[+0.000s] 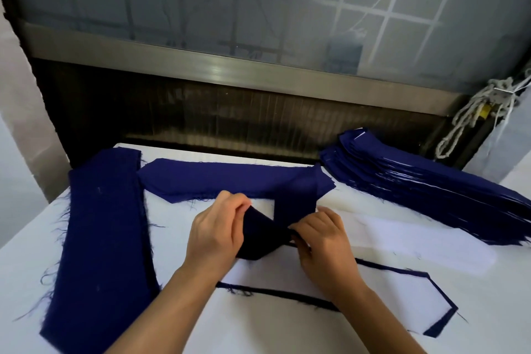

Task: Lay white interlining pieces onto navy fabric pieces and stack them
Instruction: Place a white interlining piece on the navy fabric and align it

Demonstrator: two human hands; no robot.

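- Left hand (214, 234) and right hand (321, 241): the fingers of both pinch a folded navy strip (264, 236) just above the surface (488, 333).
- Its far end seems to rest on a navy pile (230, 178).
- A layered navy-and-white stack (431, 192) lies far right.

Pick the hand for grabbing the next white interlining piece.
Right, probably. The right hand lies next to the white interlining pieces; the left hand is on the far side of the navy piece both hands pinch, nearer the navy pile.
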